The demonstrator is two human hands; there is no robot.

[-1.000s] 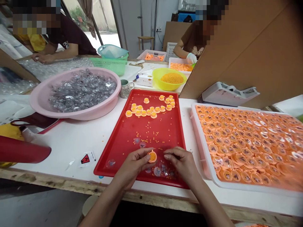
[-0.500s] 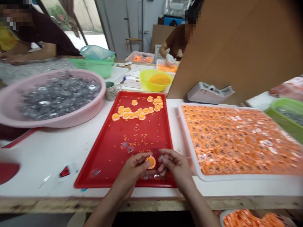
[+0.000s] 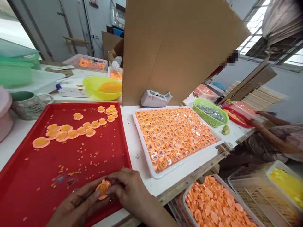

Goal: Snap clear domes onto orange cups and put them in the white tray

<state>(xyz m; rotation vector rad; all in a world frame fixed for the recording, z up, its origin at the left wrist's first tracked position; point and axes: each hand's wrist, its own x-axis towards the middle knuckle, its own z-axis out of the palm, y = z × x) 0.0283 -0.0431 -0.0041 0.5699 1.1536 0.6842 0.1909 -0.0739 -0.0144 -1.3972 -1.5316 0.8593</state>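
Low over the near right part of a red tray (image 3: 94, 170), my left hand (image 3: 77, 203) pinches a small round orange plastic piece (image 3: 102, 190) between thumb and fingers. My right hand (image 3: 132, 189) has its thumb and fingertips closed against the piece's right side; whether a clear part is also between them I cannot tell. Small yellow-orange beads are scattered on the tray, with a clear dome-like cover (image 3: 61, 179) among them. Farther back, several orange pieces (image 3: 62, 136) filled with yellow lie in a curved row.
A white tray (image 3: 151, 170) full of finished-looking orange discs stands to the right. Behind are a tape dispenser (image 3: 156, 99), an upright cardboard sheet (image 3: 165, 47) and a yellow bowl (image 3: 91, 91) of beads. A mug (image 3: 26, 105) stands left. Orange parts fill a crate (image 3: 220, 205) below. Other people work nearby.
The view has swung right and closer. My right hand, earlier apart with a small clear piece at its fingertips, now meets the orange piece in my left hand.
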